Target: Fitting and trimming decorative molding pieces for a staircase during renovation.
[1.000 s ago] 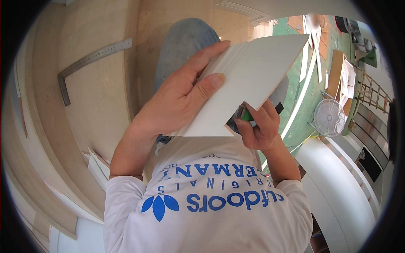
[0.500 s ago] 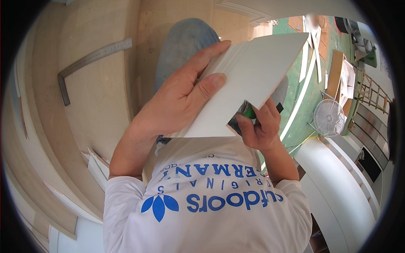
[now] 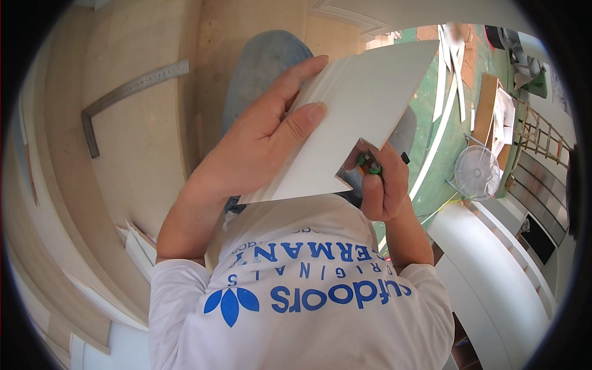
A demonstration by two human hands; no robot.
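Note:
A white board [image 3: 364,92] with a moulded, ridged left edge is tilted over my lap. My left hand [image 3: 280,132] grips that edge, its thumb on the face and its fingers reaching along the far side. A rectangular notch is cut into the board's near right corner. At this notch my right hand [image 3: 388,182] is closed around a utility knife [image 3: 372,164], green and black. Its body is mostly hidden by my fingers, and the black end [image 3: 405,158] sticks out to the right. Whether its blade touches the notch edge I cannot tell.
On the wooden surface to the left lies a metal square ruler [image 3: 132,86]. A floor fan [image 3: 476,172] stands at the right, near a wooden ladder [image 3: 542,132]. White strips [image 3: 453,92] lie on the green floor, and a curved white panel [image 3: 487,271] is at lower right.
The knife and my right fingers have turned within the notch, showing more of its opening. The board has shifted slightly left, and my left hand keeps its grip.

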